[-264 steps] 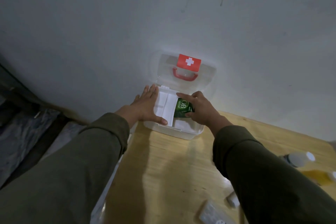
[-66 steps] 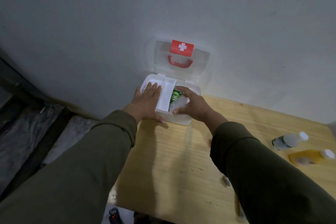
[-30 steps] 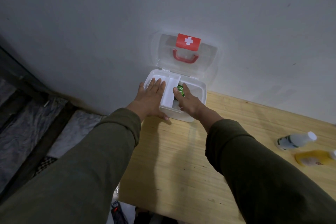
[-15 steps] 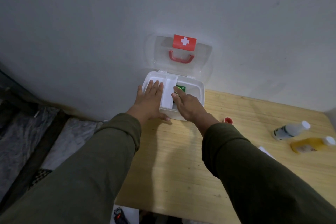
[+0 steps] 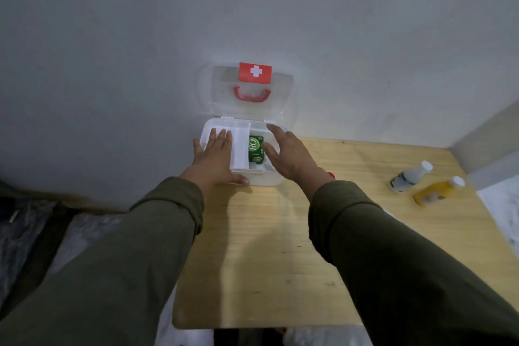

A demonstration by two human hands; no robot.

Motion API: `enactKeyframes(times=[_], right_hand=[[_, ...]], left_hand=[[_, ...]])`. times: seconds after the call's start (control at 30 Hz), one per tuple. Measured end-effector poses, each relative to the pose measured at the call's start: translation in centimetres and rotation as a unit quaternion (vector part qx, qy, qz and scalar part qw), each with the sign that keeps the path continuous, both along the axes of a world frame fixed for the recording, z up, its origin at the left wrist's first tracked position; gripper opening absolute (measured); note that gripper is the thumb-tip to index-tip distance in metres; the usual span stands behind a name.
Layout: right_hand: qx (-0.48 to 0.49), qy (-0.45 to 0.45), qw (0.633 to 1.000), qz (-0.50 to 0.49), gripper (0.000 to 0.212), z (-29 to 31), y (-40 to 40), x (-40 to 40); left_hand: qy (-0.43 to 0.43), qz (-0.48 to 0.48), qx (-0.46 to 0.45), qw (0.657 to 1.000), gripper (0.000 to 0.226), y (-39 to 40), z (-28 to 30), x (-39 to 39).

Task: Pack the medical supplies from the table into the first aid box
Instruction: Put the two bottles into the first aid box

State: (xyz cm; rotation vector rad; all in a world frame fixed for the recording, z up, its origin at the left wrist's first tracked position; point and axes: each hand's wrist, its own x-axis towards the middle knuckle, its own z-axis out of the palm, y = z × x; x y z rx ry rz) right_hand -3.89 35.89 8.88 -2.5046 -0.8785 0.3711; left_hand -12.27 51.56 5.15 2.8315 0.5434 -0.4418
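The white first aid box [image 5: 268, 179] stands open at the table's far left corner, its clear lid with a red cross label [image 5: 255, 72] and red handle leaning on the wall. A green packet [image 5: 255, 149] lies inside, right of a white inner tray [image 5: 240, 146]. My left hand [image 5: 213, 157] lies flat on the box's left side, thumb along the front wall. My right hand [image 5: 286, 153] hovers over the right part of the box with fingers spread, holding nothing.
On the wooden table [image 5: 266, 247] lie a white bottle [image 5: 410, 176] and a yellow bottle [image 5: 439, 189] at the right. A small red object [image 5: 332, 175] peeks out beside my right wrist. The wall stands right behind the box; the table's left edge drops to a dark floor.
My right hand has lifted off the green packet and drawn back to the right with fingers spread. The packet now lies uncovered in the box. My left hand has stayed on the box.
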Motion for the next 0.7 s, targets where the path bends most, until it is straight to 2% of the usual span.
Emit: enactKeyframes(times=[0.33,0.7], right_hand=[[0.031,-0.075,0.995,-0.054,0.055,3.4,-4.7,0.5],[0.022,-0.215,0.959,-0.185,0.053,4.5,-19.7,4.0]], left_hand=[[-0.093,-0.065,-0.071,0.991,0.123,-5.0,4.0,2.2],[-0.197,-0.161,-0.128,0.959,0.082,-18.0,5.7,9.1]])
